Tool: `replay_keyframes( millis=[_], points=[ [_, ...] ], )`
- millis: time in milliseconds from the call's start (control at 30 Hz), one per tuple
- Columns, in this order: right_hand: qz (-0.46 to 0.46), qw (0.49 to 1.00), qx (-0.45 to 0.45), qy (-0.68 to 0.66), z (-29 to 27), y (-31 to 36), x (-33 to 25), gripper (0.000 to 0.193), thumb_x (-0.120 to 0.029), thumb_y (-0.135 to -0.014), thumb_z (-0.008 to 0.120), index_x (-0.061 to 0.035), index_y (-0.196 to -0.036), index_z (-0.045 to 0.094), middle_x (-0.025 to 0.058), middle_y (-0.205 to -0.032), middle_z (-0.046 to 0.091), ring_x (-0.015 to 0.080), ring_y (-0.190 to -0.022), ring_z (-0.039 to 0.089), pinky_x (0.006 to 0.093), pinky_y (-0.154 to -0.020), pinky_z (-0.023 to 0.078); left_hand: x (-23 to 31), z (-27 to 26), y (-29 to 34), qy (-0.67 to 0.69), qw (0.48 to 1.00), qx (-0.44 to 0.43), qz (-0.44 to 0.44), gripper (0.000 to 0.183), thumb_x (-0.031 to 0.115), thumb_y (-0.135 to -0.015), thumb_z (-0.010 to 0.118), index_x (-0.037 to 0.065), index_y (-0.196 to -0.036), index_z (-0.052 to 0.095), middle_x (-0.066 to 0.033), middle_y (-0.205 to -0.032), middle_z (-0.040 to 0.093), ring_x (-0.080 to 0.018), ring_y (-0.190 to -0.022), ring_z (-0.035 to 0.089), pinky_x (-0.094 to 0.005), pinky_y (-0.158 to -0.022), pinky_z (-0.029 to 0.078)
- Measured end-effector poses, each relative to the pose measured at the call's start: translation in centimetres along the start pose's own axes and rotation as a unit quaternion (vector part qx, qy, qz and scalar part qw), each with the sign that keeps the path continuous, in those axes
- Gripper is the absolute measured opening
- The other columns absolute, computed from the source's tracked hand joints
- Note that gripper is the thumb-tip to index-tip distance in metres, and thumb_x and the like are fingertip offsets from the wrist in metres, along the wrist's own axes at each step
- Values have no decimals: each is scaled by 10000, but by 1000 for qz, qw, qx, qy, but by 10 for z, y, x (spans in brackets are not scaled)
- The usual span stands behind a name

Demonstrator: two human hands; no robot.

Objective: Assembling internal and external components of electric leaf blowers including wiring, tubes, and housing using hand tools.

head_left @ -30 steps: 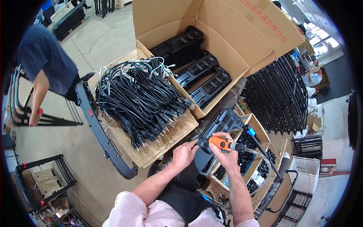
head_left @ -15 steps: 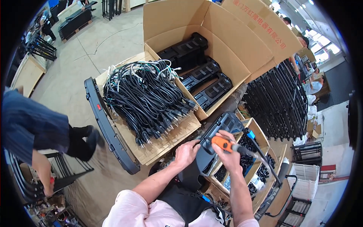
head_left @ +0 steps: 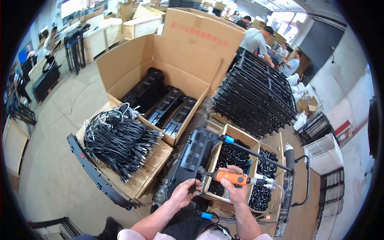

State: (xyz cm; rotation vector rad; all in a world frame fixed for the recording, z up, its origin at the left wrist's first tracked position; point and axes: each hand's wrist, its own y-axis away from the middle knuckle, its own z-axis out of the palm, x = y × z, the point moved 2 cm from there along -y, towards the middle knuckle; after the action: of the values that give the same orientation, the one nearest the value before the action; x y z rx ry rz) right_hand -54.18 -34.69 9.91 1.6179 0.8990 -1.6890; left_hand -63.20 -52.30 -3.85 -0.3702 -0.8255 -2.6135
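Orange driver in R fingers; L fingers nr blk housing

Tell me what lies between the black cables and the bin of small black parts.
Between the black cables and the bin lie a bare strip of tan cardboard, then the black vented housing; the head view shows this.

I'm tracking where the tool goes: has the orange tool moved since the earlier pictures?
Yes, rightward against the parts box: the orange tool was at the right edge of the black housing; its body now sits over the box.
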Motion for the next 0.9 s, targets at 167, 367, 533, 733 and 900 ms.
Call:
replay_keyframes(
  millis=[167,367,533,733,900],
  points=[
    [-24,999,26,-8,-40,40,0,566,-58,-870,827,24,-1355,548,202,-1250,722,249,-1153,696,397,-1029,567,-27,17,5,-76,996,-35,-17,327,245,-1127,518,7,-1292,669,-50,-1073,725,-145,-886,679,-280,-733,549],
    [-45,998,39,-18,-79,85,5,559,-33,-863,816,19,-1349,543,203,-1246,724,256,-1152,701,400,-1049,555,-67,29,13,-122,991,-56,3,321,174,-1114,548,24,-1389,617,-21,-971,679,-125,-802,619,-252,-683,506],
    [-17,997,44,-57,-101,130,8,553,-49,-872,823,2,-1345,539,193,-1251,723,253,-1157,698,399,-1047,555,-104,43,37,-110,994,-4,-6,163,181,-1111,557,52,-1176,633,2,-910,632,-87,-716,538,-232,-577,435],
    [38,995,2,-92,-121,154,19,542,-49,-867,824,-12,-1338,557,167,-1255,710,232,-1162,688,391,-1044,552,-154,18,49,52,997,12,-62,181,264,-1122,541,107,-1090,626,47,-837,555,-44,-606,394,-199,-460,274],
    [-17,998,12,-57,-127,160,23,530,-13,-854,793,-6,-1332,564,120,-1220,682,239,-1176,671,403,-1054,532,-137,5,37,85,979,173,59,302,435,-1095,574,178,-938,576,76,-738,481,-74,-541,387,-232,-437,280]
  ],
)
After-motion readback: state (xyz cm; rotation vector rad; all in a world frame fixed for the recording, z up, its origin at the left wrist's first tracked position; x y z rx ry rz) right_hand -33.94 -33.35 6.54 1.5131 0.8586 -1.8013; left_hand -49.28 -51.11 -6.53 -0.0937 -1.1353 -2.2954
